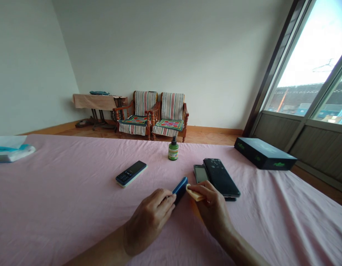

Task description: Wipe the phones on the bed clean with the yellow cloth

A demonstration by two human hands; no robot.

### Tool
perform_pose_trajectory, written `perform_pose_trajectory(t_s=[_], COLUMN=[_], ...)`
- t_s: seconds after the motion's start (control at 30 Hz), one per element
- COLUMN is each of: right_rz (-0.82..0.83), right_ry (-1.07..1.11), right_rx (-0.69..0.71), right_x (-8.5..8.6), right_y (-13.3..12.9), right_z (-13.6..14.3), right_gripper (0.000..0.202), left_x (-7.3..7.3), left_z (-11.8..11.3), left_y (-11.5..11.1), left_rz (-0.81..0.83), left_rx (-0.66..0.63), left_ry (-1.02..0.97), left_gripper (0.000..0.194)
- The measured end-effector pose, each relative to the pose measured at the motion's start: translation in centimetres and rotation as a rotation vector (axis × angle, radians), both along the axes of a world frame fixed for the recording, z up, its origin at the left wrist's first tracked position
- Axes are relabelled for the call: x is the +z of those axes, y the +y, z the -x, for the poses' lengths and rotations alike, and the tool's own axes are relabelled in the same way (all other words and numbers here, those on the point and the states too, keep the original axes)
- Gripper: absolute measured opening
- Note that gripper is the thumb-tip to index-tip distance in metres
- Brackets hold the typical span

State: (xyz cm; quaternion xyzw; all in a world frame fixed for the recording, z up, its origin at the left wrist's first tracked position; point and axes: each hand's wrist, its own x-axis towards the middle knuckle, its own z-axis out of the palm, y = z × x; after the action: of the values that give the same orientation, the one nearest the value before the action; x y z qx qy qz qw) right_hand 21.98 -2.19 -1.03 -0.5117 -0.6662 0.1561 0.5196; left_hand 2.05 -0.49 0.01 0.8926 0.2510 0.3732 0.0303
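Note:
My left hand point(153, 214) is closed around a dark blue mobile phone point(181, 187), held on its edge with the far end showing. Pinched in my right hand point(212, 208) is a folded yellowish cloth point(195, 193), its tip right by the phone's right side; whether they touch I cannot tell. Beyond my right hand lie a large black smartphone point(222, 177), which rests on another dark item, and a grey phone point(200, 173) partly hidden by the hand. To the left a black keypad phone point(131, 173) lies face up on the pink sheet point(85, 207).
A green pump bottle point(173, 150) stands upright near the sheet's far edge. At the right back lies a flat black box point(263, 153), and a white and blue packet point(13, 152) is at the far left. Two wooden chairs point(168, 111) and a covered table point(96, 101) stand by the wall.

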Motion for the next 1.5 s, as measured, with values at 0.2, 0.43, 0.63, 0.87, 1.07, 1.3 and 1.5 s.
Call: perform_pose_trajectory(t_s=[0.2,0.43,0.63,0.87,1.07,1.3,1.5], right_rz=[-0.002,0.002,-0.034,-0.053,-0.041,-0.147,-0.098], right_ry=[0.005,0.001,-0.007,-0.195,-0.304,-0.258,-0.267], right_rx=[-0.019,-0.019,-0.038,-0.065,-0.072,0.043,-0.042], right_x=[0.0,-0.1,-0.1,2.3,1.5,-0.7,-0.5], right_y=[0.1,0.1,0.0,2.6,4.3,1.1,2.8], right_z=[0.0,0.1,0.3,0.6,1.3,3.9,2.5], right_gripper=[0.028,0.029,0.031,0.037,0.032,0.032,0.035], left_x=[-0.5,-0.5,-0.5,-0.4,-0.1,0.0,0.0], left_z=[0.3,0.5,0.5,0.3,0.2,0.3,0.3], left_y=[0.1,0.7,0.5,0.4,0.0,0.0,0.0], left_rz=[-0.047,-0.004,-0.046,-0.061,-0.026,0.004,-0.019], left_rx=[0.034,0.047,0.032,0.043,0.039,0.034,0.032], left_ry=[-0.035,-0.115,-0.119,-0.099,-0.095,-0.074,-0.076], left_gripper=[0.023,0.022,0.021,0.021,0.025,0.026,0.025])
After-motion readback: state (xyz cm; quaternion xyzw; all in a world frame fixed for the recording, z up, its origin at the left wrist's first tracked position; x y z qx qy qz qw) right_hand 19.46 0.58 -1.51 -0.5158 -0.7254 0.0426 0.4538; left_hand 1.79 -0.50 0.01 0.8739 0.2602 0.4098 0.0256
